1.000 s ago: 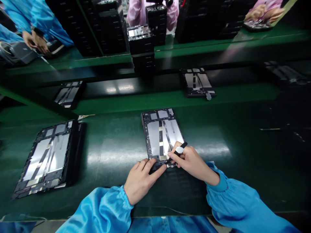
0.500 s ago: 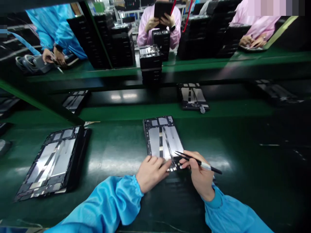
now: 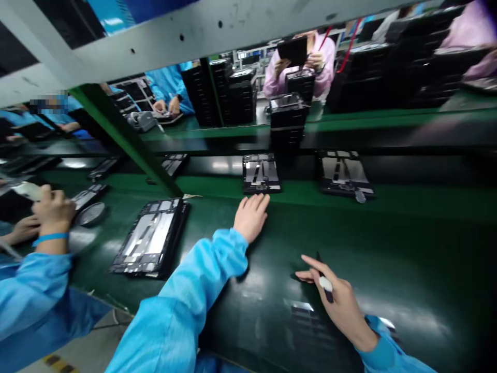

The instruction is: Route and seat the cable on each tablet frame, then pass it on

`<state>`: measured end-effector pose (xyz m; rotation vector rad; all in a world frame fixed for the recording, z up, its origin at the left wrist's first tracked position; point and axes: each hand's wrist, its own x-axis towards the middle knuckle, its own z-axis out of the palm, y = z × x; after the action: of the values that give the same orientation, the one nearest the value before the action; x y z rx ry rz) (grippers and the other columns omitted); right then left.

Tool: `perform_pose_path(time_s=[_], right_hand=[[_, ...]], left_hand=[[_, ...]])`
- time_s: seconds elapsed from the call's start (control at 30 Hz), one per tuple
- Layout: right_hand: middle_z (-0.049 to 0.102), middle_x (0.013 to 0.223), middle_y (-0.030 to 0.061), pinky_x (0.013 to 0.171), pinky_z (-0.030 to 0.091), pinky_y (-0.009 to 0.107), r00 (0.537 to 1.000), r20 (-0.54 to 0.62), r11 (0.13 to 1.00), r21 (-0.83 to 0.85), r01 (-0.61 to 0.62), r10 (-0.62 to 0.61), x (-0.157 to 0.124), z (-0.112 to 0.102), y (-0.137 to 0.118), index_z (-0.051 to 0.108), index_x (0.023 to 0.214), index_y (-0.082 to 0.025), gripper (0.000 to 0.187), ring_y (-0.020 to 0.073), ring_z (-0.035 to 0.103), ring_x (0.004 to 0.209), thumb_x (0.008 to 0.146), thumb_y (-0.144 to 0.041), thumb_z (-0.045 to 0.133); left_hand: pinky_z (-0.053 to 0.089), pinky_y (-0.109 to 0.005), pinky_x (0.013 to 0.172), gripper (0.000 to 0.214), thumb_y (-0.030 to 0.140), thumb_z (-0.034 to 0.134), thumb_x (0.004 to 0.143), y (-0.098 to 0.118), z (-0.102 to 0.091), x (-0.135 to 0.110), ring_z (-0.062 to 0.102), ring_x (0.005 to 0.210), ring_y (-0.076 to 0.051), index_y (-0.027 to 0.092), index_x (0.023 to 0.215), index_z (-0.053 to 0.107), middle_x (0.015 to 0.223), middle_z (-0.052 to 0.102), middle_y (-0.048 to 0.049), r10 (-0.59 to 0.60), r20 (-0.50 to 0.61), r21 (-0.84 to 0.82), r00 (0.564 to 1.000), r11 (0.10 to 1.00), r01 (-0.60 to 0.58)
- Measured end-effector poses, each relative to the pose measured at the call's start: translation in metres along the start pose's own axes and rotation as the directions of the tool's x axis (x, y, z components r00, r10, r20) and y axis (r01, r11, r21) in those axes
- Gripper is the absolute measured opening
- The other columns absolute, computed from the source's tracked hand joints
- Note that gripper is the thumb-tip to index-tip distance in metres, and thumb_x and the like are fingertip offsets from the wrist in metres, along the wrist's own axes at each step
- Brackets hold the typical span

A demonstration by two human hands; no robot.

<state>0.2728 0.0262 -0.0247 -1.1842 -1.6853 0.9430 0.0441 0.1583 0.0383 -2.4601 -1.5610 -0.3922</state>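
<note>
- The left hand lay flat and open on the green conveyor belt, palm down and fingers loosely spread, holding nothing.
- The right hand was closed narrowly around black fine-tipped tweezers with a white grip band. The tweezers stood tips-up off the belt, and the tips were hard to make out against the dark surface.
- The nearest tablet frame lay flat just beyond the left fingertips, close to them but not touched by either hand.
- A second tablet frame lay farther ahead of the right hand, with a small grey tab at its near edge.
- A third tablet frame lay to the left of the left hand, on top of a dark layer.
- All three frames showed silver panels crossed by dark strips, with no cover over them. Neither hand was working on any of them, and the view did not show how much remained to be done.
- Well left of the left hand, a co-worker's hand with a blue wristband rose near a round metal dish.
- Far ahead of both hands, a person in a pink gown held a dark tablet above stacks of black trays.
</note>
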Motion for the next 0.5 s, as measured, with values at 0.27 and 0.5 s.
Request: perform_pose_path(time_s=[0.27,0.5], right_hand=[[0.056,0.141,0.0066,0.116,0.033,0.053,0.863,0.491,0.945,-0.212,0.248,-0.116,-0.025,0.027,-0.014,0.057,0.136,-0.027,0.058,0.0301,0.046,0.134,0.084,-0.004,0.045],[0.059,0.139,0.0071,0.113,0.037,0.056,0.879,0.472,0.929,-0.292,0.226,-0.065,-0.033,0.034,-0.016,0.054,0.137,-0.025,0.048,0.0306,0.046,0.135,0.091,-0.013,0.044]], left_hand=[[0.036,-0.045,0.107,0.05,0.043,0.053,0.087,-0.169,-0.099,-0.178,0.048,0.128,-0.033,0.015,0.128,0.058,0.136,0.056,-0.0135,-0.775,0.002,0.058,0.631,0.631,0.774],[0.052,-0.03,0.065,0.033,0.044,0.052,0.075,-0.236,-0.119,-0.205,0.065,0.071,-0.025,0.015,0.079,0.066,0.066,0.067,-0.0047,-0.91,0.115,-0.017,0.399,0.4,0.917]])
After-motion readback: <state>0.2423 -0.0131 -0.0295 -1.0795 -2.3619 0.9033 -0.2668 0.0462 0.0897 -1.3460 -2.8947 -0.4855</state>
